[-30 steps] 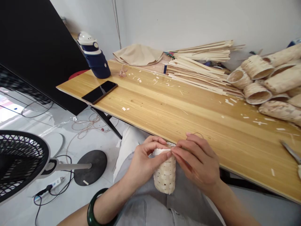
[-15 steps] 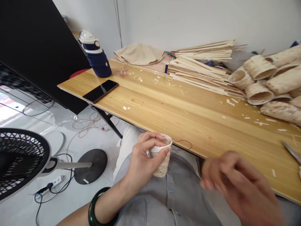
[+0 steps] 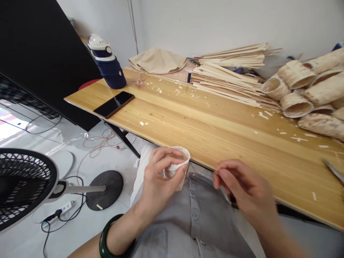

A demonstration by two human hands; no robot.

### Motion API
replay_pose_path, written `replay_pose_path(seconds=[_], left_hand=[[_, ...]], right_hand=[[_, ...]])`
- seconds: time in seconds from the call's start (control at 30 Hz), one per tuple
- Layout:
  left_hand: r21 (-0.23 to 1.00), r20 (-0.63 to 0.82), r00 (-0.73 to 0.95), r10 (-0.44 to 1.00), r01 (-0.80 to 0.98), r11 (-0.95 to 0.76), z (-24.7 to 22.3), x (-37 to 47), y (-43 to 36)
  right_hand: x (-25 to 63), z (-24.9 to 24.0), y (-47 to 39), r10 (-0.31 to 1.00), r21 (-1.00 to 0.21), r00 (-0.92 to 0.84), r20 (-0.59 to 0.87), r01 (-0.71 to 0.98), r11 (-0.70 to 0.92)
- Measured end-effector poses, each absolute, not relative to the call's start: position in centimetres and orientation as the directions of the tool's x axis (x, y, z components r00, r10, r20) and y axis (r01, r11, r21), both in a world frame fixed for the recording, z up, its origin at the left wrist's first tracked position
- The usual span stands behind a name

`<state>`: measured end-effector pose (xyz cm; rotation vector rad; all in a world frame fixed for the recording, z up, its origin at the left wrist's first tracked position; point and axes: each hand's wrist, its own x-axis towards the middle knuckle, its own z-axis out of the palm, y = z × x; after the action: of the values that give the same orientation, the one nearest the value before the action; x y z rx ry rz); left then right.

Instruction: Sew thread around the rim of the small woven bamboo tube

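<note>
A small woven cylinder (image 3: 185, 171) with a white rim is held over my lap, close to the table's front edge. My left hand (image 3: 163, 168) grips it, thumb outside and fingers over the rim. A dark thread trails near the rim's right side. To the right, my right hand (image 3: 242, 186) is raised at the table edge with thumb and fingertips pinched together; what they hold is too small to make out.
On the table (image 3: 166, 122) lie a phone (image 3: 114, 104), a blue bottle (image 3: 111, 70), wood strips (image 3: 228, 82), scissors (image 3: 333, 172) and scraps. Woven tubes (image 3: 297, 104) are piled at the right. A fan (image 3: 27, 186) stands at the lower left.
My right hand has moved left and slightly up, toward the cylinder. My left hand has shifted a little left and up with the cylinder, whose opening now faces more toward me.
</note>
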<state>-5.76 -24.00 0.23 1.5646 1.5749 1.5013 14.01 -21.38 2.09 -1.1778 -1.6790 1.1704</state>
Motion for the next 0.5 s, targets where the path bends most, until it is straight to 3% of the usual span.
replay_pose_path(seconds=[0.2, 0.27, 0.37, 0.43, 0.5], left_hand=[[0.971, 0.208, -0.359, 0.91, 0.189, -0.147, 0.0, -6.1, -23.4], [0.989, 0.142, -0.379, 0.914, 0.097, -0.113, -0.1, -6.0, -23.2], [0.996, 0.059, -0.415, 0.908, -0.037, -0.082, -0.3, -6.0, -22.8], [0.993, 0.03, -0.441, 0.897, -0.091, -0.078, -0.4, -6.2, -22.5], [0.989, 0.017, -0.461, 0.887, -0.122, -0.083, -0.5, -6.3, -22.2]], right_hand=[[14.8, 3.0, -25.2, 0.923, -0.98, -0.347, -0.168, 0.164, -0.116], [14.7, 2.4, -25.4, 0.931, -0.98, -0.326, -0.166, 0.157, -0.12], [15.0, 1.9, -25.2, 0.941, -0.973, -0.335, 0.051, 0.195, 0.122], [15.6, 1.9, -25.0, 0.875, -0.927, -0.442, 0.199, 0.204, 0.314], [16.2, 2.0, -24.8, 0.818, -0.892, -0.514, 0.257, 0.2, 0.406]])
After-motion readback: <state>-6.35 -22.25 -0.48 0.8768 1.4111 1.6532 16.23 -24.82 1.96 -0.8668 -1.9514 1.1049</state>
